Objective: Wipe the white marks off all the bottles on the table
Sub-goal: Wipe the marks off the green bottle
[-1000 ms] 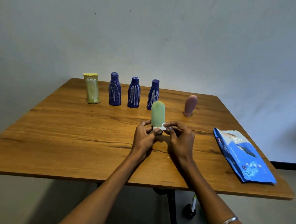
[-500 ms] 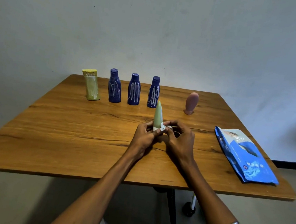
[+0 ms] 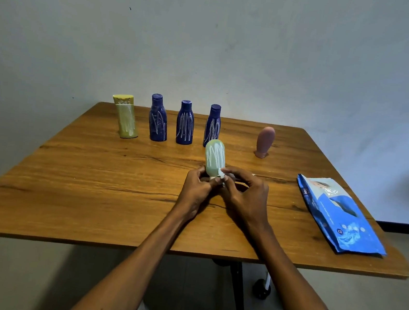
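A pale green bottle (image 3: 214, 157) stands cap-down at the table's middle, its broad face towards me with white zigzag marks on it. My left hand (image 3: 195, 191) grips its lower end. My right hand (image 3: 244, 197) pinches a small white wipe (image 3: 222, 174) against the bottle's lower right side. In a row at the back stand a yellow bottle (image 3: 126, 117) and three dark blue bottles (image 3: 158, 119) (image 3: 185, 123) (image 3: 212, 125), all with white marks. To their right a pink bottle (image 3: 264, 141) stands cap-down with no marks visible.
A blue packet of wipes (image 3: 338, 214) lies flat near the right edge of the wooden table (image 3: 94, 188). A plain wall rises behind the table. Under the front edge, a table leg and a caster are visible.
The green bottle has been turned in my hands: half a second ago it was edge-on, now its marked broad face points at me. My hands stay at its base.
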Demonstrator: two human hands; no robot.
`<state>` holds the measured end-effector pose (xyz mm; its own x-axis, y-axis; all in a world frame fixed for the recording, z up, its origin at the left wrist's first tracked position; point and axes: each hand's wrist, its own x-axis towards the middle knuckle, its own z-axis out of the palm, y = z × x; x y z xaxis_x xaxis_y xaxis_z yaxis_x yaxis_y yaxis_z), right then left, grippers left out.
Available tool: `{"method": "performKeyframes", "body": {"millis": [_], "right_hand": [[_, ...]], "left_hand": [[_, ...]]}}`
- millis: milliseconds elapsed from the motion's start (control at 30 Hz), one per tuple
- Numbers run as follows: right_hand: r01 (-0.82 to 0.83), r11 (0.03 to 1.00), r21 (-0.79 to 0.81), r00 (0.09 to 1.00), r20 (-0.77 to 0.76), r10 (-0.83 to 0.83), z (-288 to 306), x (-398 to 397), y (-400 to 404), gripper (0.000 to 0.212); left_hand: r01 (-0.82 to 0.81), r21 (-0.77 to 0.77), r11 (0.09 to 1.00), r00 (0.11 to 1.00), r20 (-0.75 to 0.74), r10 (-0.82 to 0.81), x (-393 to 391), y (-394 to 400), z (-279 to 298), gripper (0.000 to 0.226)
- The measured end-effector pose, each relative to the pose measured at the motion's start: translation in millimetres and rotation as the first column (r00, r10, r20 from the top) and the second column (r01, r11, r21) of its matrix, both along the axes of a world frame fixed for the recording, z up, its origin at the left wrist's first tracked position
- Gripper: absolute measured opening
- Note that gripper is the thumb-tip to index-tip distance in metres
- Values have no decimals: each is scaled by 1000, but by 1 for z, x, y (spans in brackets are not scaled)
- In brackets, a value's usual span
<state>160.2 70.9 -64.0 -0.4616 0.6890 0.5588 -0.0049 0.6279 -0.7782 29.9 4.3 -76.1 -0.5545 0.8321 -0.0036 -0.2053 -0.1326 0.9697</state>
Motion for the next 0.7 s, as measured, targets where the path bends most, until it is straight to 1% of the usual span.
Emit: {"method": "performKeyframes", "body": {"millis": [133,167,267,400,500,567,700], "right_hand": [[17,1000,17,1000,-21,-16,1,1,0,23],[30,1000,-1,999,-34,-30,1,0,0,21],[64,994,-83,995,-70,-70,1,1,1,14],[62,990,-124,995,-69,-71,2,1,3,15],[78,994,-82,996,-44,-81,2,1,1,23],[103,994,-32,994,-39,-104,1,0,1,23],[145,988,50,984,-108,-139,3,-1,3,25]], "left_hand": [[-14,0,1000,1000,3,14,3,-3,5,65],[-15,2,1000,1000,-3,15,3,-2,5,63],[-23,-5,1000,1000,-16,23,3,0,4,45],[-9,-13,1000,1000,-14,9,2,1,3,41],[-17,-37,999,998,-68,15,4,2,3,43],[-21,-51,998,993,-114,15,5,3,3,41],[-11,-91,996,974,-225,-10,9,4,3,38]]}}
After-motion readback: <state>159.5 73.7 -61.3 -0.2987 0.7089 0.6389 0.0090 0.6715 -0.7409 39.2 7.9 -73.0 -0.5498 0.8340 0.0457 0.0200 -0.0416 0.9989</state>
